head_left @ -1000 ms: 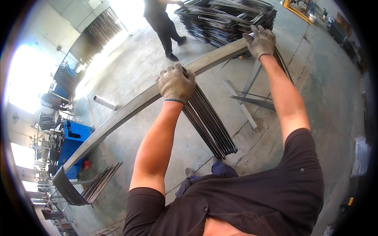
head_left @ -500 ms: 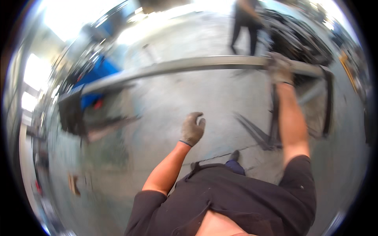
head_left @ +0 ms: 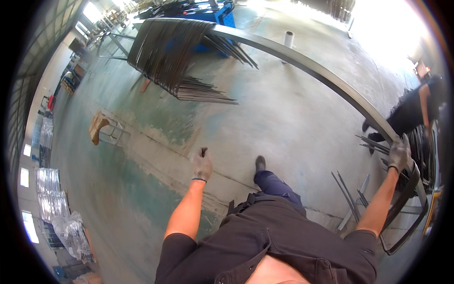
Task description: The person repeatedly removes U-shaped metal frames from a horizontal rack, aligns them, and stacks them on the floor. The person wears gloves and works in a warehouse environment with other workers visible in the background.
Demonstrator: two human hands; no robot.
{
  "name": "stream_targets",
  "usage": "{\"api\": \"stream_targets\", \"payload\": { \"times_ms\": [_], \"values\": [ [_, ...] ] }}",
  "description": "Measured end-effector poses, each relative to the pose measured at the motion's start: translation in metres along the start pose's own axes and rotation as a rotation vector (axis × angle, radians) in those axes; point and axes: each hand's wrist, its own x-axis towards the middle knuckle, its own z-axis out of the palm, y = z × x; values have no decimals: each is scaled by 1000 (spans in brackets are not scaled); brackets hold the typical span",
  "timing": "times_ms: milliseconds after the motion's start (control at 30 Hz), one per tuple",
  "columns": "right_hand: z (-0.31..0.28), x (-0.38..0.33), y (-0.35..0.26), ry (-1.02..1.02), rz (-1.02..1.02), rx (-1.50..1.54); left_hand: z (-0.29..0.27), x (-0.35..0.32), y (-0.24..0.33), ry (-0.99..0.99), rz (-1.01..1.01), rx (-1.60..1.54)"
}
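One long metal bar (head_left: pixel 302 59) arcs across the top of the frame, its long axis running from upper left down to the right edge. I see my right hand (head_left: pixel 399 154), gloved, with fingers wrapped around it at the right. My left hand (head_left: pixel 201 164) hangs free at centre, fingers curled, holding nothing. One bundle of thin rods (head_left: pixel 172 52) drapes over the bar at upper left. One other person (head_left: pixel 416 111) stands at the right edge, and a few loose rods (head_left: pixel 347 191) lie on the concrete floor (head_left: pixel 283 123).
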Motion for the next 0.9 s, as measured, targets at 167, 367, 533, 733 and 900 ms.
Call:
{"api": "stream_targets", "payload": {
  "times_ms": [167,367,533,733,900],
  "values": [
    [-20,-72,-298,80,-490,59,-19,97,84,79,289,-74],
    [-69,-81,-566,-444,-416,254,-44,184,128,17,452,-165],
    [-58,-89,-738,-601,-635,542,-61,232,145,25,613,-139],
    [-42,-101,-900,-649,-617,668,-81,303,114,-64,507,-220],
    [-44,-115,-953,-602,-606,530,-92,372,122,-186,485,-284]
  ]
}}
